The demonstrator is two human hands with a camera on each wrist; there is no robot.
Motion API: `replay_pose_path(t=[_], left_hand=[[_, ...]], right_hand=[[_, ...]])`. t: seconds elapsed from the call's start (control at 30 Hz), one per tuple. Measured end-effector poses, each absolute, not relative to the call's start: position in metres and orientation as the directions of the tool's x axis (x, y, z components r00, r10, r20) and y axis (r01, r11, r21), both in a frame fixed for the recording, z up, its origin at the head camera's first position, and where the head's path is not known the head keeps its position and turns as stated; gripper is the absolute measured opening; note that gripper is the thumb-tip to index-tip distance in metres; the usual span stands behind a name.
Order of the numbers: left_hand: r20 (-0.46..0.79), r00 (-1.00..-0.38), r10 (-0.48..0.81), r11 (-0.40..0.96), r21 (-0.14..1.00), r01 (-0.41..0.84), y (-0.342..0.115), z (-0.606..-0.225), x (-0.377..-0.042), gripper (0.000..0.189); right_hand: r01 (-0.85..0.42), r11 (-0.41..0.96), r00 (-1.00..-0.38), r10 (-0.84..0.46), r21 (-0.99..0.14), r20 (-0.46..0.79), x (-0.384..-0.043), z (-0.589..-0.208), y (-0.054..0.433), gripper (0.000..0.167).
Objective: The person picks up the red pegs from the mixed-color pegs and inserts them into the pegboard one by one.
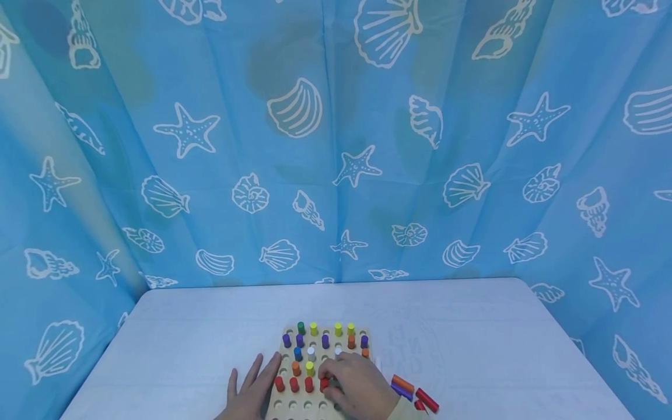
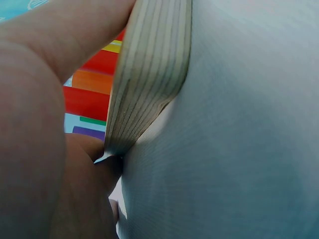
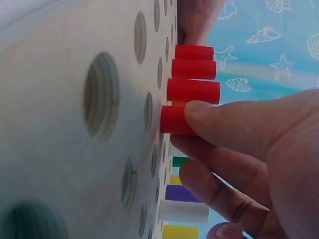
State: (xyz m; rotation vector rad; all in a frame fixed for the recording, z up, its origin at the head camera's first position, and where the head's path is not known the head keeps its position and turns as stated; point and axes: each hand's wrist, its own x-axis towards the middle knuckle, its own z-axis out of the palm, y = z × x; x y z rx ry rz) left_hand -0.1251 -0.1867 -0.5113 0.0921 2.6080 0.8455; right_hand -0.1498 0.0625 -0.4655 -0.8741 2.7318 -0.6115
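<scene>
A wooden pegboard (image 1: pixel 301 397) with round holes lies at the table's front, colored pegs standing in several rows. My right hand (image 1: pixel 359 382) pinches a red peg (image 3: pixel 173 119) between thumb and fingers. That peg stands against the board's face in the right wrist view; how deep it sits in a hole cannot be told. Beside it is a row of red pegs (image 1: pixel 294 384). My left hand (image 1: pixel 251 389) rests at the board's left edge with its fingers spread and fairly straight. In the left wrist view, its fingers touch the layered board edge (image 2: pixel 154 64).
Loose pegs lie right of my right hand: an orange peg (image 1: pixel 403 382), a purple peg (image 1: pixel 402 391) and red ones (image 1: pixel 427 400). Yellow pegs (image 1: pixel 338 329) stand in the far row. A blue shell-patterned curtain (image 1: pixel 336 204) hangs behind the white table (image 1: pixel 210 326).
</scene>
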Motion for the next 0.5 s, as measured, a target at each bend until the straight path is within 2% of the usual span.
replay_pose_path(t=[0.5], left_hand=[[-0.337, -0.923, 0.184, 0.817, 0.574, -0.047, -0.1877, -0.5108, -0.1266, 0.127]], right_hand=[[-0.478, 0.761, -0.814, -0.571, -0.439, -0.103, -0.1485, -0.4617, 0.0610, 0.021]])
